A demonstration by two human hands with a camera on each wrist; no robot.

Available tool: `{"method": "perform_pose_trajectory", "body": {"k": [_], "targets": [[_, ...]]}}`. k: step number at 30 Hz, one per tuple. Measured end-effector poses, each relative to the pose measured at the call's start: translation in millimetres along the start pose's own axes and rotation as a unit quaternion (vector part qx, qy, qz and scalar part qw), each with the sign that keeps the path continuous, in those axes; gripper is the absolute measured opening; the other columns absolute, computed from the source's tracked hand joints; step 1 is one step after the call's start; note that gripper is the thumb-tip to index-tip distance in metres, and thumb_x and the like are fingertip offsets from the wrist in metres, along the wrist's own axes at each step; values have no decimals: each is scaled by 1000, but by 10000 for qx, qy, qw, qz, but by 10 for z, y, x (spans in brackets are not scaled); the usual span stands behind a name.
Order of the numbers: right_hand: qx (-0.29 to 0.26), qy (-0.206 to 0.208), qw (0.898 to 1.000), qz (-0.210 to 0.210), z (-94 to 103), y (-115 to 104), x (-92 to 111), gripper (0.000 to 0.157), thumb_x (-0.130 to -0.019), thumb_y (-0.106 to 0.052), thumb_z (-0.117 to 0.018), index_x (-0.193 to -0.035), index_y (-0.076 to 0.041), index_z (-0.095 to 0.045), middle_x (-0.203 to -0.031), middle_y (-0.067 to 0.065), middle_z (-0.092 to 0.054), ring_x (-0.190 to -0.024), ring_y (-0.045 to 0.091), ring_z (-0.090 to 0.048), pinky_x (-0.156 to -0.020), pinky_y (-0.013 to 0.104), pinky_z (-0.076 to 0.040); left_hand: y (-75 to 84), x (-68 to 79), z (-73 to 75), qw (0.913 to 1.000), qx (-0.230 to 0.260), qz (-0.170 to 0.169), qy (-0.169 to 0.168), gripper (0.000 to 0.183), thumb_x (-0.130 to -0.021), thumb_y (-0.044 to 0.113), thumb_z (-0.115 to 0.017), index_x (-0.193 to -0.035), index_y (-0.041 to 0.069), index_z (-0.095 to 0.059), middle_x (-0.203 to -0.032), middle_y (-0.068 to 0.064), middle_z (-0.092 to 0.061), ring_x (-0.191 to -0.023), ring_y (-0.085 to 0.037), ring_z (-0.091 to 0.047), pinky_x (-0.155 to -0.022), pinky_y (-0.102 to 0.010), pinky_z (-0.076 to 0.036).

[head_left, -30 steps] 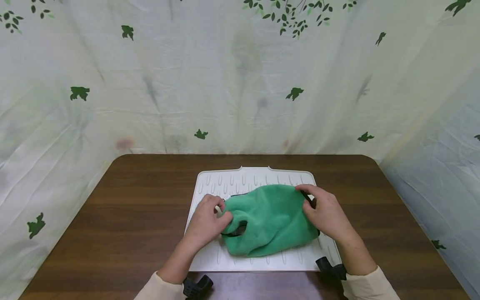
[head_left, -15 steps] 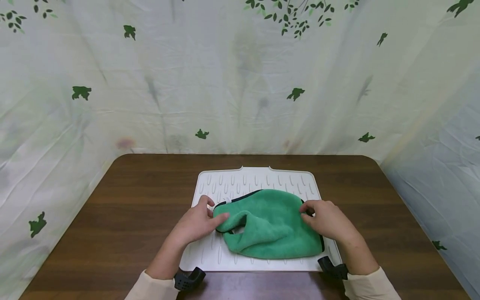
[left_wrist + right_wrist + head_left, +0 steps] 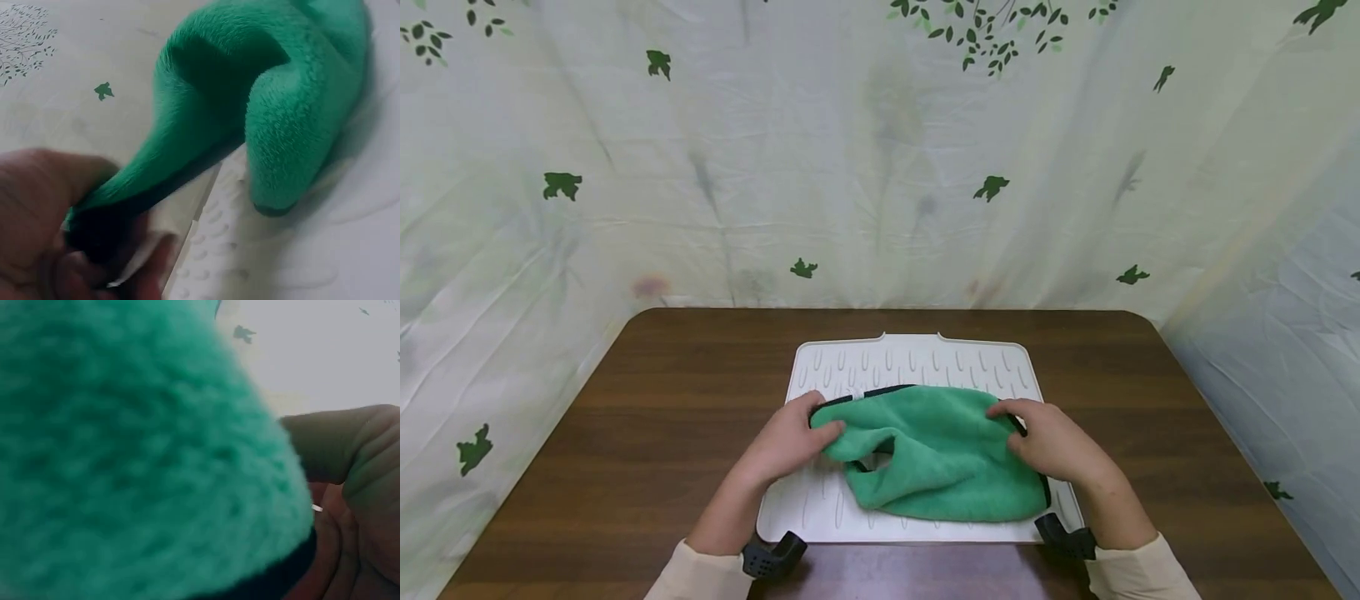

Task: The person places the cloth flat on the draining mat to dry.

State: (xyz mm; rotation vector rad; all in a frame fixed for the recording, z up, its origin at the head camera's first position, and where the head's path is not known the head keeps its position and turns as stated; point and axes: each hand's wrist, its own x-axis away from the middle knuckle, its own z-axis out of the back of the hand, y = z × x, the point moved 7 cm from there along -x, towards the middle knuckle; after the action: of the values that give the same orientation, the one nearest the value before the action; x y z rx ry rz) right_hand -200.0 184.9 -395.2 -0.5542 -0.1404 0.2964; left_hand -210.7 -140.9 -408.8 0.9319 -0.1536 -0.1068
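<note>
A fuzzy green cloth [image 3: 940, 450] with dark edging lies rumpled over a white ridged board [image 3: 805, 517]. My left hand [image 3: 790, 437] pinches its left corner between thumb and fingers; in the left wrist view the cloth [image 3: 294, 112] rises from that grip in a loose fold. At the other end, my right hand [image 3: 1052, 437] grips the right edge, its thumb and fingers on either side of the dark trim. The right wrist view is mostly filled by the blurred green pile [image 3: 137, 456], with the right thumb [image 3: 325, 444] beside it.
Beneath the board is a brown wooden table [image 3: 685, 400] with rounded far corners. A pale curtain [image 3: 850, 167] printed with green leaves hangs behind and at the sides. Each wrist carries a black camera mount [image 3: 775, 554].
My left hand has moved left and drawn the cloth's left corner outward. The cloth has come down and spread wider over the board. My right hand has shifted its grip slightly along the edge.
</note>
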Motion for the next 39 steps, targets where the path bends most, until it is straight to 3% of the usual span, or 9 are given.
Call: {"method": "perform_pose_trajectory", "body": {"k": [4, 7, 13, 18, 22, 25, 31, 34, 39], "targets": [[-50, 623, 9979, -189, 109, 20, -7, 44, -96, -1, -55, -139, -7, -61, -140, 21, -61, -86, 23, -56, -68, 34, -44, 7, -27, 129, 9861, 1478, 47, 758, 35, -99, 22, -69, -123, 5, -51, -99, -15, -68, -80, -17, -64, -69, -24, -50], [43, 766, 9960, -465, 136, 67, 0, 47, -97, -5, -58, -144, -5, -56, -141, 24, -60, -90, 28, -62, -66, 35, -50, -10, -36, 138, 9776, 1908, 121, 885, 63, -100, 28, -68, -150, 12, -34, -135, -19, -62, -110, -25, -69, -88, -29, -54], [285, 13, 9975, -651, -10, 151, 11, 38, -97, -13, -67, -133, -2, -63, -126, 22, -69, -109, 34, -68, -79, 45, -58, -130, -50, 10, 9939, 747, 535, 607, 94, -97, 36, -70, -163, 9, -8, -157, -27, -40, -129, -40, -60, -106, -53, -48], [-107, 336, 9984, -442, -16, 169, -40, 31, -98, -10, -64, -129, -4, -66, -128, 20, -68, -106, 34, -70, -78, 43, -59, -188, -30, -37, 9946, -523, 637, 624, 99, -94, 40, -70, -161, 2, -8, -150, -36, -44, -138, -49, -49, -108, -62, -43], [-121, 435, 9988, -209, -17, 147, -70, 36, -95, 0, -56, -129, -5, -66, -133, 19, -65, -103, 28, -64, -76, 37, -51, -180, -19, -57, 9904, -949, 734, 689, 95, -92, 43, -71, -160, 3, -18, -110, -21, -72, -97, -34, -71, -82, -48, -55], [-145, 285, 9994, -140, -30, 124, -70, 43, -92, 3, -52, -132, -6, -65, -131, 18, -65, -91, 23, -58, -71, 34, -44, -146, -34, -138, 9930, -846, 575, 583, 85, -92, 40, -74, -157, 6, -31, -86, -4, -73, -76, -16, -66, -70, -37, -52], [-383, 281, 9983, -332, -11, 113, -49, 22, -100, -11, -60, -118, -11, -73, -96, 7, -71, -65, 10, -55, -59, 29, -47, -85, -50, -374, 9985, -380, -49, 379, 53, -91, 25, -77, -140, 12, -60, -94, -4, -72, -73, -12, -61, -67, -30, -48], [-291, 410, 9986, -176, 15, 81, -47, 13, -100, -15, -65, -107, -14, -76, -104, 2, -75, -81, 10, -62, -67, 28, -51, -62, -39, -434, 9962, -662, -354, 441, 38, -89, 21, -79, -125, 14, -71, -95, -4, -72, -76, -12, -62, -69, -31, -49], [-418, 166, 9989, -133, -11, 66, -49, 31, -97, -2, -57, -122, -13, -71, -108, 9, -71, -55, 8, -43, -53, 27, -42, -33, -31, -428, 9906, -1079, -633, 560, 13, -88, 14, -78, -100, 16, -74, -90, -2, -70, -80, -13, -61, -73, -33, -50]]}}
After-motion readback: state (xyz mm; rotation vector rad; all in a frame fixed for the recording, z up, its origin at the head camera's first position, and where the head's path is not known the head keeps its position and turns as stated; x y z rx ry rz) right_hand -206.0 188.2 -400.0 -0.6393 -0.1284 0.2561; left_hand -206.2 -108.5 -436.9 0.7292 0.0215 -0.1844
